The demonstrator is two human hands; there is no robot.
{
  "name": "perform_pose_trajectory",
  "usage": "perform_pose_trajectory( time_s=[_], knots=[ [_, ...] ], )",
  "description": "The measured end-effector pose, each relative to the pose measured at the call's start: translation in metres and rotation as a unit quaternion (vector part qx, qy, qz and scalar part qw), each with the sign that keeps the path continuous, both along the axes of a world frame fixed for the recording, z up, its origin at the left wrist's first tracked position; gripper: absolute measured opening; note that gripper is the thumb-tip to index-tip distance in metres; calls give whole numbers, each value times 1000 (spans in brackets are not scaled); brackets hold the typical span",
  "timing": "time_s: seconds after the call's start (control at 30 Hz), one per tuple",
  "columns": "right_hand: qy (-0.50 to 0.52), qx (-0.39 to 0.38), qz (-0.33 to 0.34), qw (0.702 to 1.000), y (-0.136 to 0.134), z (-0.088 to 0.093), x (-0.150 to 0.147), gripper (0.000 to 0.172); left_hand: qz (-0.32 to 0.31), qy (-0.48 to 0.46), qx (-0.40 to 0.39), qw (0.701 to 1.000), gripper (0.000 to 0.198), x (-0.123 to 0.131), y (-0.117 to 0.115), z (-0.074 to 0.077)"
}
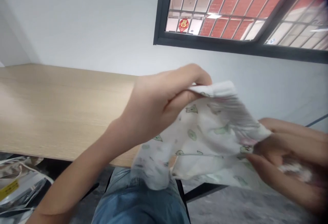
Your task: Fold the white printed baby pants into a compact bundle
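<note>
Head view: my left hand (159,97) pinches the top edge of a green-printed white garment (202,135) between thumb and fingers. My right hand (289,149) is curled around its far end. Garment is held up, loose and creased, over my denim lap (135,196), in front of the wooden desk (61,111). Not laid down; no finished fold visible.
</note>
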State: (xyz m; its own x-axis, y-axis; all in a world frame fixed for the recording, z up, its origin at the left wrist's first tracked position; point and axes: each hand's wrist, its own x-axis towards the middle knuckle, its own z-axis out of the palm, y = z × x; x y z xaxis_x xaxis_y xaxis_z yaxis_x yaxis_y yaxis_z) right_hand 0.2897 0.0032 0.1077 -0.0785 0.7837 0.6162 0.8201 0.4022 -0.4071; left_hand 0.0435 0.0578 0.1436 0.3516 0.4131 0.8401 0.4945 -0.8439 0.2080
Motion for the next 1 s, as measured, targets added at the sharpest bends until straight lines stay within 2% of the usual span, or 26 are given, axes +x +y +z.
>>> perform_pose_trajectory(
  time_s=[0.07, 0.13, 0.2, 0.27, 0.33, 0.4, 0.47, 0.53, 0.63, 0.7, 0.77, 0.87, 1.0],
  knots=[
    [-82, 16, 87, 993, 11, 17, -10, 42, 72, 5, 60, 996, 21, -14, -4, 5],
    [-115, 72, 126, 983, 20, 28, -18, 26, 121, -13, 96, 988, 15, -28, -4, 5],
    [-128, 114, 153, 973, 31, 33, -24, 13, 135, -57, 92, 985, 11, -42, 0, -2],
    [-142, 138, 177, 964, 45, 31, -29, 13, 131, -67, 88, 985, 16, -54, 11, -15],
    [-146, 159, 187, 958, 64, 23, -32, 17, 148, -9, 82, 985, 21, -65, 25, -33],
    [-148, 162, 192, 956, 90, 7, -33, 20, 211, 92, 15, 973, 24, -73, 42, -54],
    [-164, 118, 212, 956, 120, -14, -32, 23, 269, 176, -89, 943, 25, -78, 61, -76],
    [-201, 20, 225, 953, 150, -40, -31, 27, 286, 241, -162, 913, 27, -79, 79, -98],
    [-259, -125, 168, 943, 189, -78, -34, 31, 272, 308, -206, 888, 22, -73, 106, -127],
    [-277, -168, 123, 938, 209, -96, -38, 35, 275, 336, -225, 872, 15, -65, 123, -143],
    [-284, -179, 83, 938, 224, -107, -42, 37, 285, 350, -242, 859, 23, -55, 140, -154],
    [-293, -195, 10, 936, 241, -115, -44, 38, 307, 348, -260, 847, 32, -43, 166, -161],
    [-304, -225, -50, 924, 254, -114, -41, 43, 328, 327, -268, 845, 32, -35, 189, -159]
  ],
)
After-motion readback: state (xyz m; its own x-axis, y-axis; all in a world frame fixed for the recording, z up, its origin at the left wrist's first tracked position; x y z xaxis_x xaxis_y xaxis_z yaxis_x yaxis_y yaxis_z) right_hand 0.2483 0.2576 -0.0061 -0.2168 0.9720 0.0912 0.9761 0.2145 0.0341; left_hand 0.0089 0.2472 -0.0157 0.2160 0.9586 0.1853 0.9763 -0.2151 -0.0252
